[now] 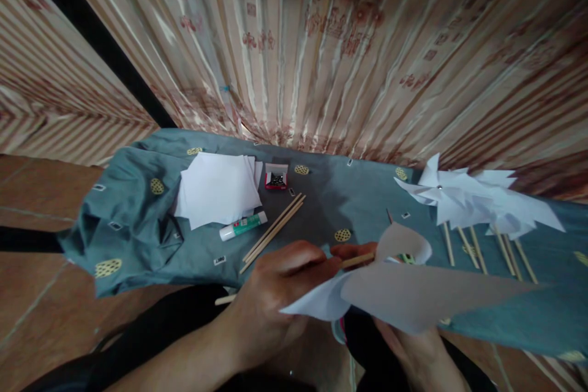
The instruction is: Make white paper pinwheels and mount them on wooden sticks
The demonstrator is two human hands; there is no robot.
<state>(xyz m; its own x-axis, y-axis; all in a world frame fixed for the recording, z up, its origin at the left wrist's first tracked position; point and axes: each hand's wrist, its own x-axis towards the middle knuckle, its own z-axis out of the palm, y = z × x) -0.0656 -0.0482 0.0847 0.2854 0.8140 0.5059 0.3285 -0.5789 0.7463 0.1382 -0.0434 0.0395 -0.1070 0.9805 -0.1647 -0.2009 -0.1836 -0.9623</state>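
Observation:
My left hand (275, 294) grips a thin wooden stick (358, 260) that runs to the middle of a white paper pinwheel (413, 294). My right hand (408, 349) is mostly hidden beneath the pinwheel's folded blades and holds it from below. A small green and red object shows just behind the paper near the stick's tip; I cannot tell what it is. All this hangs above the near edge of a grey-blue cloth (138, 226) spread on the floor.
On the cloth lie a stack of white paper squares (215, 190), a glue stick (243, 225), loose wooden sticks (273, 233), a small red box of pins (276, 179) and several finished pinwheels (478, 202) on sticks at the right. A patterned curtain (321, 43) hangs behind.

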